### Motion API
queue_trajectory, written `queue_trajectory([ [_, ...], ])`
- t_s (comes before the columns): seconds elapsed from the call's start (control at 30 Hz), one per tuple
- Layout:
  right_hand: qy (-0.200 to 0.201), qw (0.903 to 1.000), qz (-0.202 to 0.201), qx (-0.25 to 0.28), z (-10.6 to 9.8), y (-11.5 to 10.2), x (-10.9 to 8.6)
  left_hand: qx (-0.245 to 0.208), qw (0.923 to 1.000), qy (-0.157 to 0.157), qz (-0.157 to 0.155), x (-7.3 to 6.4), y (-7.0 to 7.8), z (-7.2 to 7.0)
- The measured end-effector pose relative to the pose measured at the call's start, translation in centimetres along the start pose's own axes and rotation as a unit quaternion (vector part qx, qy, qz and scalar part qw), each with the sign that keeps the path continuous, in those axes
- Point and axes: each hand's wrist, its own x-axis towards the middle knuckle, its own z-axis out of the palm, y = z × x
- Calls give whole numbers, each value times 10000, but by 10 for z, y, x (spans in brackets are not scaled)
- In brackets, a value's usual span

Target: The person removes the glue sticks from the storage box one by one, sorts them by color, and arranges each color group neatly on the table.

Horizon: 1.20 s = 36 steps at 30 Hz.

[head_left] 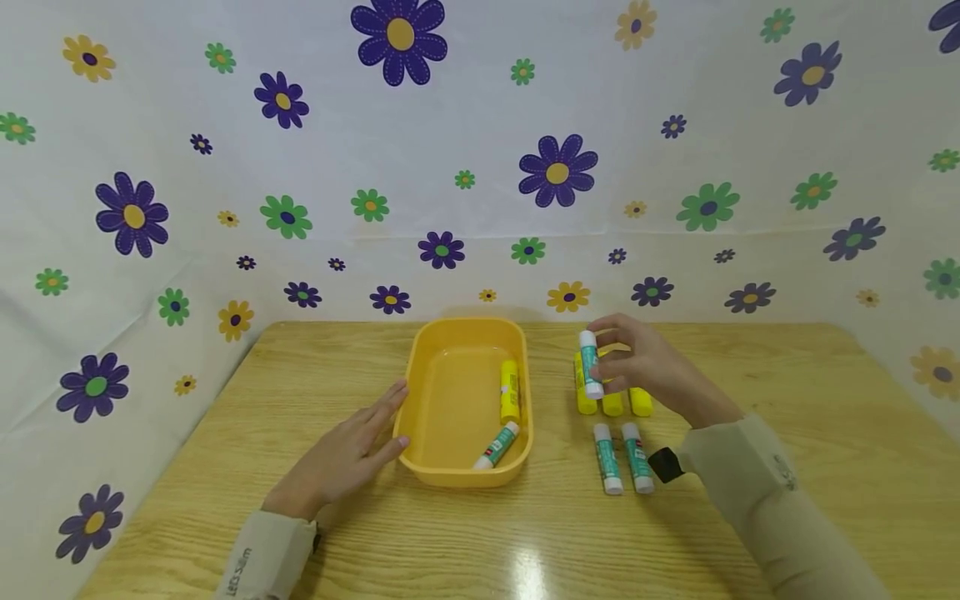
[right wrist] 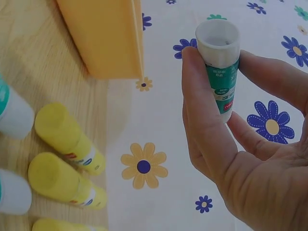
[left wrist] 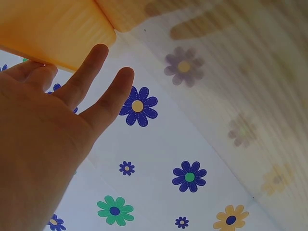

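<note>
My right hand pinches a white-and-teal glue stick between thumb and fingers, raised above a row of yellow glue sticks. The right wrist view shows that held glue stick with its white end toward the camera. With fingers spread, my left hand touches the left rim of a yellow plastic tray. Inside the tray, along its right side, lie a yellow glue stick and a tilted teal-and-white one. In the left wrist view, fingers of the left hand lie against the tray's wall.
Two more teal-and-white glue sticks, a left one and a right one, lie in front of the yellow row. Everything rests on a wooden table. A flowered white cloth hangs behind and at the sides.
</note>
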Motion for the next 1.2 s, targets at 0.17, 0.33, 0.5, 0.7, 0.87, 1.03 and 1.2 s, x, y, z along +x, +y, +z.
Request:
queue_trajectory([
  [0.17,-22,10000,-58,7,-6,8,-8,6,10000,-17,5,0,0,0],
  [0.33,2,10000,-35,17,-13,15,-13,-28,10000,-34,-33,1,0,0],
  [0.5,6,10000,47,-74,-19,21,-21,-28,10000,-60,-68,1,1,0],
  [0.7,-45,9999,-38,-83,-26,31,-33,-13,9999,-75,-91,1,1,-1],
  [0.87,-79,9999,-17,-153,-31,37,-43,-29,9999,-58,-78,1,2,-2],
  [1.03,-95,9996,12,-280,-33,43,-51,-61,9999,-35,-85,0,2,-2],
  [1.2,-49,9989,133,-454,-33,50,-57,-86,9999,-31,-66,0,2,-2],
])
